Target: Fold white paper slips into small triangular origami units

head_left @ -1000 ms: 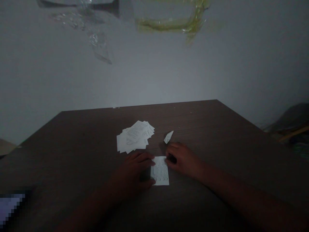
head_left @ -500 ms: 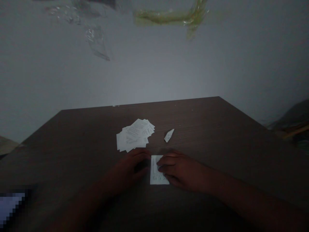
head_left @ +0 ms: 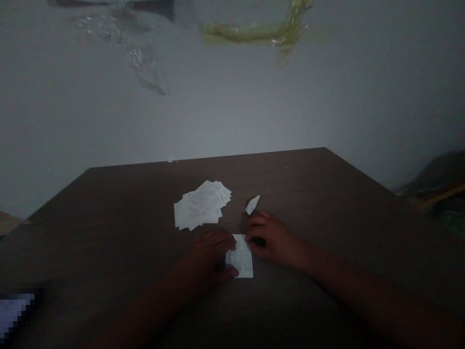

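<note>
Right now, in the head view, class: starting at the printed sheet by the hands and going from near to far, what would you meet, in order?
Printed sheet → pile of printed papers → far edge of the table → wall.

Dim light falls on a taped pale wall [head_left: 232, 106] behind a brown table [head_left: 127, 194].

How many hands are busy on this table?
2. The left hand rests over the left side of a printed sheet; the right hand is at its right edge, just below a folded paper. No other hands show.
</note>
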The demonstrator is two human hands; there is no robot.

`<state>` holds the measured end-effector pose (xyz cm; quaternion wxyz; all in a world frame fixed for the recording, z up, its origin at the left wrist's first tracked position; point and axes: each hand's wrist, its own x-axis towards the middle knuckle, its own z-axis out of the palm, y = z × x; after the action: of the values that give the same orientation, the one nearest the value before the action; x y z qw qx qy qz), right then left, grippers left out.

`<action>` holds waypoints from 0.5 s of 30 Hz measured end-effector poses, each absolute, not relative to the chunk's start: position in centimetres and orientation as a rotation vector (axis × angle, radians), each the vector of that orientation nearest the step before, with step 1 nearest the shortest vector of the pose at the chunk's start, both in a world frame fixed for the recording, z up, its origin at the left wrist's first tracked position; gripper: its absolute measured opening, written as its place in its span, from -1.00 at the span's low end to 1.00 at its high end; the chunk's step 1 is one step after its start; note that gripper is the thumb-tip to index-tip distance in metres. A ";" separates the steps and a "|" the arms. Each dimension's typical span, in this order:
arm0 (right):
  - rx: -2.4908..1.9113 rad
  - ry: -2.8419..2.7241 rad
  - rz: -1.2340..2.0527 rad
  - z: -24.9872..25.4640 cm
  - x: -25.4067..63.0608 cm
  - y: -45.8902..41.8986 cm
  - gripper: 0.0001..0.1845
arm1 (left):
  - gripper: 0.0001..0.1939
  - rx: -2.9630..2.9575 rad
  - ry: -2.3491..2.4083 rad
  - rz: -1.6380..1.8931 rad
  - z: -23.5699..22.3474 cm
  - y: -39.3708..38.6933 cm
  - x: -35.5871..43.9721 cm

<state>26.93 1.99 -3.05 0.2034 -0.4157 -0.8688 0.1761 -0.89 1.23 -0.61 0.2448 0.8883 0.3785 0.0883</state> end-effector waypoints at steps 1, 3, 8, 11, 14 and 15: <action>-1.187 -2.400 0.489 -3.1 27.1 2.5 -0.85 | -0.48 2.426 1.029 0.233 -0.6 1.3 -0.9; -1.225 -2.368 0.480 -3.3 27.3 3.3 -0.84 | -0.48 2.438 1.026 0.228 -0.5 1.3 -0.9; -1.270 -2.361 0.457 -3.3 27.1 2.9 -0.87 | -0.55 2.480 1.007 0.229 0.3 0.9 -0.8; -1.290 -2.372 0.400 -3.1 26.5 1.3 -0.86 | -0.52 2.508 1.004 0.234 0.6 0.5 -0.9; -1.326 -2.372 0.334 -2.9 26.0 0.2 -0.83 | -0.50 2.523 0.987 0.224 0.5 0.5 -1.0; -1.351 -2.350 0.325 -2.9 26.0 0.2 -0.83 | -0.50 2.524 0.989 0.205 0.3 0.5 -1.1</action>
<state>26.00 0.19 -2.93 0.2042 -0.4843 -0.8427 0.1165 -1.09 0.54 0.33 0.2099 0.9078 0.3555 0.0736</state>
